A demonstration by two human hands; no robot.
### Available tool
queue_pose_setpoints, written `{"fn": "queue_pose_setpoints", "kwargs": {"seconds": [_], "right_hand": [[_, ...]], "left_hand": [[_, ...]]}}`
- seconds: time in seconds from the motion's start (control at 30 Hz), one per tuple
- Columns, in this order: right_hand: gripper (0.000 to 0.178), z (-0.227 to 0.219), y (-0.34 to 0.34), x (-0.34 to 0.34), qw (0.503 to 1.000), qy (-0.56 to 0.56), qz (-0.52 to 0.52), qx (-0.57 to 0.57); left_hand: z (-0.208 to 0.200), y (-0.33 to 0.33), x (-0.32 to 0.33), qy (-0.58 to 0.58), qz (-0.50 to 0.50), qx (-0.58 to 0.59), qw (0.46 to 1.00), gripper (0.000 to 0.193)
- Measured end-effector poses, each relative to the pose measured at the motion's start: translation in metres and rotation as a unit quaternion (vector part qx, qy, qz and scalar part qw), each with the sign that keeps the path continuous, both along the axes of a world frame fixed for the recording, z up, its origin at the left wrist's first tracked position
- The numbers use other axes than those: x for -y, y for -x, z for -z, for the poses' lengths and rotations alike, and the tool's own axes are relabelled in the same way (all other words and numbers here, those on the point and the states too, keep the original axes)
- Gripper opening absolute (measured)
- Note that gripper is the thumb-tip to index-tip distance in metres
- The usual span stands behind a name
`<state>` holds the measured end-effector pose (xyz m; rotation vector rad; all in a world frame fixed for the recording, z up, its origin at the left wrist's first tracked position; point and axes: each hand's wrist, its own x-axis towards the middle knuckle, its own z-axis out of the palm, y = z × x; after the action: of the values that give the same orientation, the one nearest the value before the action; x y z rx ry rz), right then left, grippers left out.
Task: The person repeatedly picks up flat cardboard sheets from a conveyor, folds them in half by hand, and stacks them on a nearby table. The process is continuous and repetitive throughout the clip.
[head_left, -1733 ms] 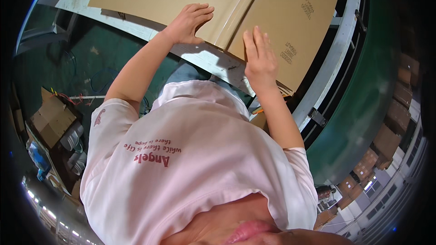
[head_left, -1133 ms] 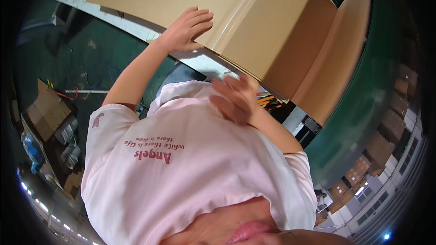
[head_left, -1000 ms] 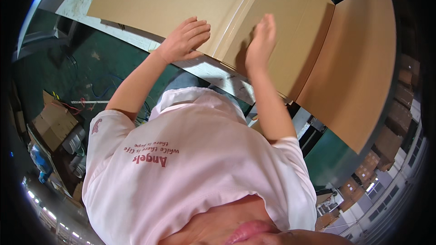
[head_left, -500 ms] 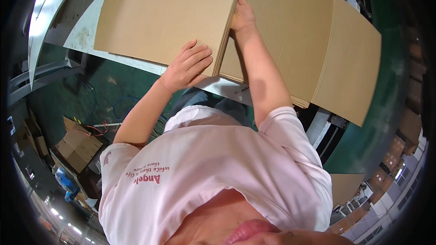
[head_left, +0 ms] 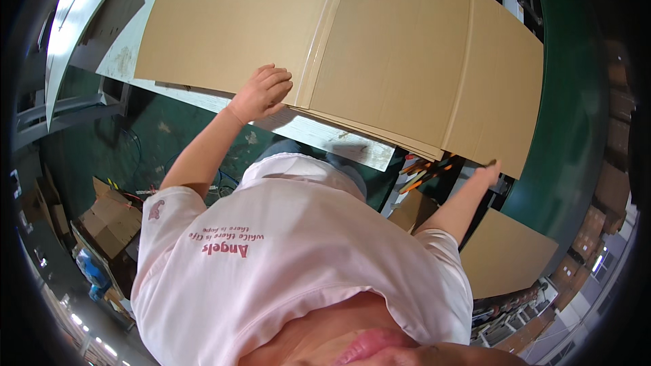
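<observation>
A large flat brown cardboard sheet (head_left: 393, 61) with two fold creases lies spread over a white worktable (head_left: 332, 141). My left hand (head_left: 261, 91) rests on its near edge beside the left crease, with the fingers curled down on the board. At the end of my outstretched arm, my right hand (head_left: 488, 173) is at the near right corner of the sheet's right panel, which overhangs the table. Its fingers touch the corner's edge; the grip itself is small and hard to make out.
Another brown cardboard sheet (head_left: 505, 251) lies lower on the right, below the table. Orange-handled tools (head_left: 424, 169) stick out under the table's end. Open cardboard boxes (head_left: 112, 220) and a blue object (head_left: 91, 271) stand on the dark green floor at left.
The sheet's right panel has swung out flat to the right. My right hand moved from the middle crease down to the near right corner. My left hand stayed by the left crease.
</observation>
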<state>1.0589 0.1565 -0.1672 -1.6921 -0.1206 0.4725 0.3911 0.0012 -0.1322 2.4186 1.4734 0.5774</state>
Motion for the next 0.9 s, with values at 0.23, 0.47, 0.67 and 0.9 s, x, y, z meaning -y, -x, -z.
{"fn": "queue_pose_setpoints", "kwargs": {"seconds": [0.23, 0.47, 0.67, 0.9], "right_hand": [[0.036, -0.114, 0.055, 0.010, 0.931, -0.239, -0.250, 0.120], [0.060, -0.178, 0.271, 0.067, 0.606, -0.193, -0.630, 0.446], [0.056, -0.096, 0.364, 0.078, 0.365, -0.146, -0.649, 0.652], [0.050, -0.033, 0.384, 0.073, 0.220, -0.089, -0.671, 0.702]], "left_hand": [[0.003, 0.003, 0.005, 0.022, -0.064, 0.017, 0.998, 0.059], [0.011, -0.001, 0.005, 0.014, -0.080, 0.060, 0.995, 0.057], [0.021, -0.001, 0.009, -0.005, -0.092, 0.119, 0.989, 0.058], [0.022, 0.001, 0.009, 0.019, -0.103, 0.135, 0.985, 0.059]]}}
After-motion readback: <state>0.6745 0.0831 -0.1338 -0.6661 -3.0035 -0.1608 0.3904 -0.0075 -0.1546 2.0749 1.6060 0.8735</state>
